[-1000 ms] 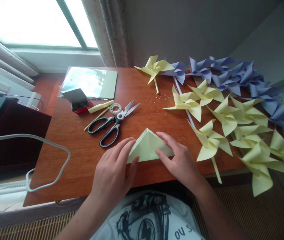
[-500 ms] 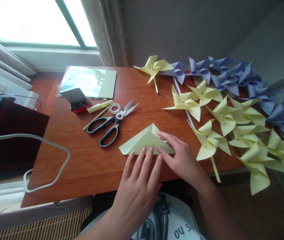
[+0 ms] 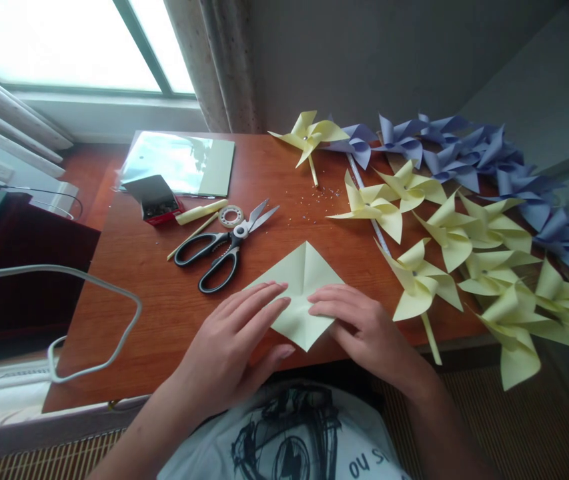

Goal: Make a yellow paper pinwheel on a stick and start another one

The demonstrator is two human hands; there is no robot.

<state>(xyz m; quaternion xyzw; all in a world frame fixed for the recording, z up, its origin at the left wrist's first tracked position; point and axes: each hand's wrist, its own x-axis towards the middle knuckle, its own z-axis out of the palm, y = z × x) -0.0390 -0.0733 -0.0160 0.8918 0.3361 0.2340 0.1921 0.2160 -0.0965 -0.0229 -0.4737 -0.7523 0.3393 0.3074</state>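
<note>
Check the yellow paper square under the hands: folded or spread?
Spread. The yellow paper square lies flat as a diamond, crease lines crossing at its middle, both hands pressing its near half.

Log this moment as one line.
left hand: flat on yellow paper square | right hand: flat on it | paper: unfolded, creased | scissors: left of paper, untouched

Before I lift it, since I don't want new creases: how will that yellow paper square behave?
The paper looks thin and creased, so it will probably flop along its folds. It lies flat under the left hand and right hand, so it likely slides easily on the smooth table.
</note>
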